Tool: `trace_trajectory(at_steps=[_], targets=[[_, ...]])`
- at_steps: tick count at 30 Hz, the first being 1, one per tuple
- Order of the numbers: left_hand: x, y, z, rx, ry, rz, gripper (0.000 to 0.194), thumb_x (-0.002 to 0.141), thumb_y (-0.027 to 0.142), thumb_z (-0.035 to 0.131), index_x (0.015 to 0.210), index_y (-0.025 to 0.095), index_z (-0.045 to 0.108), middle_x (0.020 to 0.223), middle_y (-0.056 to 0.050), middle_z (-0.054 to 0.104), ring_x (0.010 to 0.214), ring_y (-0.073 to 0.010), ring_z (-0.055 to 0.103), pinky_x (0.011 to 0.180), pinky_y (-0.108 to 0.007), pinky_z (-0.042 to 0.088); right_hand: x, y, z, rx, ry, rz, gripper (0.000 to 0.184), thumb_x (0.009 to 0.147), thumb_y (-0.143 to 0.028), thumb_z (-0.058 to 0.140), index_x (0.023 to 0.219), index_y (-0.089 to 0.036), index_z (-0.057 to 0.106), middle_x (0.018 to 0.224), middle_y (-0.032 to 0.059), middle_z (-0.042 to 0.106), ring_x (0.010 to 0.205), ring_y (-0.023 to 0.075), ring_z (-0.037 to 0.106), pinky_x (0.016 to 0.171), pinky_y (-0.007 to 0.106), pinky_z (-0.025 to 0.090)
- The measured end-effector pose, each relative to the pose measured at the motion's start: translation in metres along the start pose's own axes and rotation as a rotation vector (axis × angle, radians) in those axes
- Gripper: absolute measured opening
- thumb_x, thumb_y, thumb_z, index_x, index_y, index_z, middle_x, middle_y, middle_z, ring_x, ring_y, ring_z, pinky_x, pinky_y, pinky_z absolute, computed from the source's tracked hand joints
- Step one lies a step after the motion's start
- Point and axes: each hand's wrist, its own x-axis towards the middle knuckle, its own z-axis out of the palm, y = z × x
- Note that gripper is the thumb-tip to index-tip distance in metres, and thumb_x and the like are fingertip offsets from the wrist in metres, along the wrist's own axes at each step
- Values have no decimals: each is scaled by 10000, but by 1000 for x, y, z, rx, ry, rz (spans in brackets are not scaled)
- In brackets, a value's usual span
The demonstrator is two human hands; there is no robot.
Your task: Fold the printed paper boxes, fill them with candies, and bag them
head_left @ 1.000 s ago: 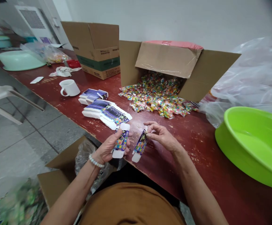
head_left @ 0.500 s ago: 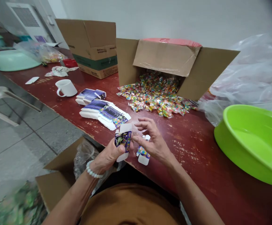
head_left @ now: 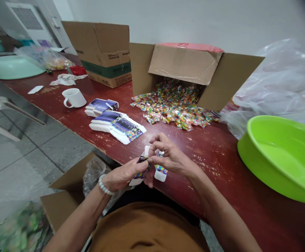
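Observation:
My left hand [head_left: 127, 172], a beaded bracelet at its wrist, is closed around a small purple printed cardboard box [head_left: 142, 174] whose white end flaps stick out. Thumb and fingers of my right hand [head_left: 165, 154] are pinched together at the upper end of that box, by its white flap. Partly hidden behind the right hand, a second small purple box [head_left: 160, 171] lies on the table near its edge. Beyond my hands are stacks of flattened purple boxes [head_left: 128, 129]. Wrapped candies [head_left: 173, 112] spill from a large cardboard carton [head_left: 185, 63] lying open toward me.
A bright green basin [head_left: 252, 154] stands on the red table [head_left: 207, 185] at right, before clear plastic bags [head_left: 278, 84]. To the left are a white mug [head_left: 75, 98] and a closed-sided carton [head_left: 107, 59]. An open carton [head_left: 63, 206] sits below the table edge, near a stool [head_left: 2, 105].
My right hand has moved left onto the top end of the small box, its fingers drawing together. My left hand has tilted the box and lowered it slightly.

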Motion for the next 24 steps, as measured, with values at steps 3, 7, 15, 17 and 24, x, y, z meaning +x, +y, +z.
trace_trajectory(at_steps=[3, 7, 15, 17, 24], targets=[[4, 5, 2, -117, -159, -93, 427, 773, 512, 708, 912, 109, 679, 836, -127, 706, 758, -248, 691, 702, -316, 509, -1, 7, -10, 178, -104, 11, 128, 824, -291, 742, 783, -203, 659, 1145, 54, 508, 1150, 218, 526, 970, 383, 459], [10, 7, 7, -239, -134, -131, 372, 694, 432, 800, 822, 114, 654, 778, -99, 685, 746, -251, 702, 716, -330, 539, -2, 10, -16, 182, -110, 13, 135, 829, -311, 733, 784, -207, 660, 1194, 52, 526, 1215, 228, 506, 1044, 418, 415], [14, 5, 2, -49, -96, -82, 474, 746, 547, 746, 897, 101, 697, 755, -89, 672, 607, -160, 638, 616, -258, 494, -3, -1, -6, -261, 26, -26, 135, 768, -216, 769, 840, -183, 661, 1067, 80, 521, 1025, 232, 529, 868, 389, 459], [15, 5, -2, -85, -108, -115, 524, 745, 587, 729, 920, 94, 707, 786, -103, 683, 600, -168, 652, 606, -266, 507, -4, -5, -3, -324, 52, 10, 150, 755, -212, 776, 828, -182, 649, 963, 59, 531, 909, 202, 534, 760, 331, 451], [22, -4, -8, -257, -115, -190, 532, 760, 597, 707, 942, 97, 701, 843, -126, 713, 680, -250, 727, 621, -324, 579, -8, -4, 1, -255, 58, 176, 129, 783, -147, 704, 725, -193, 600, 739, 3, 633, 677, 138, 559, 612, 259, 379]])
